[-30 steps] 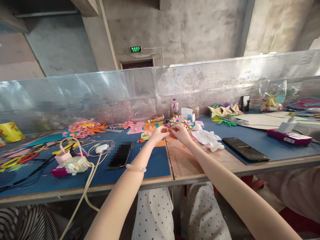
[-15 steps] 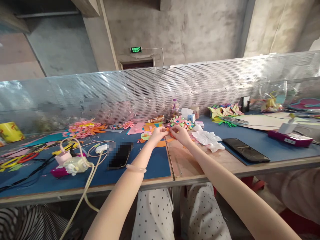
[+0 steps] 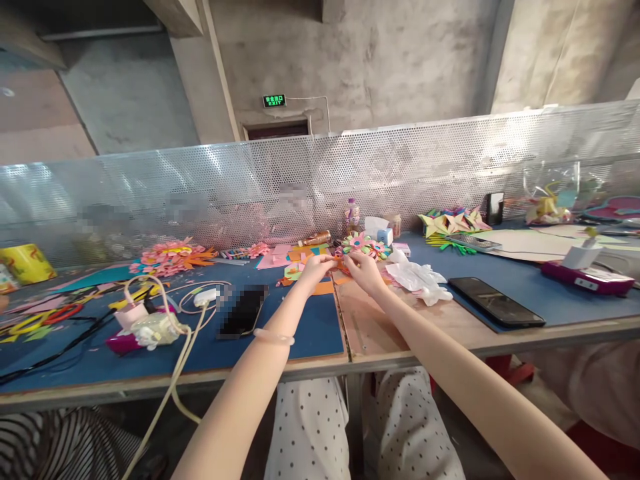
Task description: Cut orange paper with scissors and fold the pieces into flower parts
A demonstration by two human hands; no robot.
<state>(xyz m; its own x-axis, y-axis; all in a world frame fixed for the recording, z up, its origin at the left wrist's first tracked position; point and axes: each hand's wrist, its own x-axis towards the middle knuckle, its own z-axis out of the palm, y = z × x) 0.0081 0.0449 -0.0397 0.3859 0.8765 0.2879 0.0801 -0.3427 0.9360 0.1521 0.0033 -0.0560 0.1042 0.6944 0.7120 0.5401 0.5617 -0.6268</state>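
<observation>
My left hand, a pale bangle on its wrist, is closed with the fingertips pinched together over the middle of the table. Facing it, my right hand is closed too, its thumb and fingers bent inward. Between the two sets of fingertips shows a small orange paper piece, mostly hidden by the fingers. Just behind my hands lies a cluster of paper flowers in pink and green. Loose coloured paper sheets lie beyond my left hand. Crumpled white tissue lies to the right of my right hand.
A dark phone lies at right, another phone at left beside a power strip with cables. A drink bottle stands before the perforated metal screen. Pink paper flowers and scissors are on the left.
The whole scene has shifted slightly to the right in the picture. Both hands stay together at the same spot, with only slight finger movement.
</observation>
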